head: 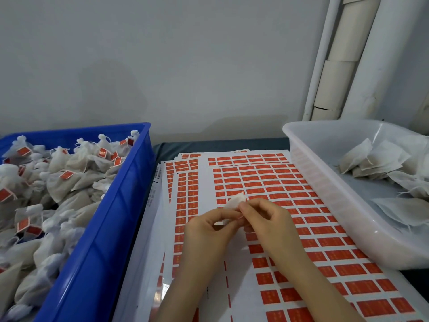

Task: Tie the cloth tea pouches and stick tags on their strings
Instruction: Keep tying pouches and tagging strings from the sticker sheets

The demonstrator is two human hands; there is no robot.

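Gauzy white cloth pouch (235, 201) pinched by left hand (205, 231) and right hand (270, 220) over glossy red-tag sheets (267, 180), several overlapped | one blue plastic crate (109, 217), tied pouches (62, 182) heaped | one translucent tub (325, 189), flat pouches (376, 159)

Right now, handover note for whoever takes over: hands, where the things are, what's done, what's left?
Left hand and right hand: both pinch one white pouch above the sticker sheets.
Blue crate, on the left: tied pouches, many with red tags.
Clear tub, on the right: flat pouches, no tags visible.
Done: the crate pile.
Left: the pouch in hand (no tag seen on it), then the tub's pouches.
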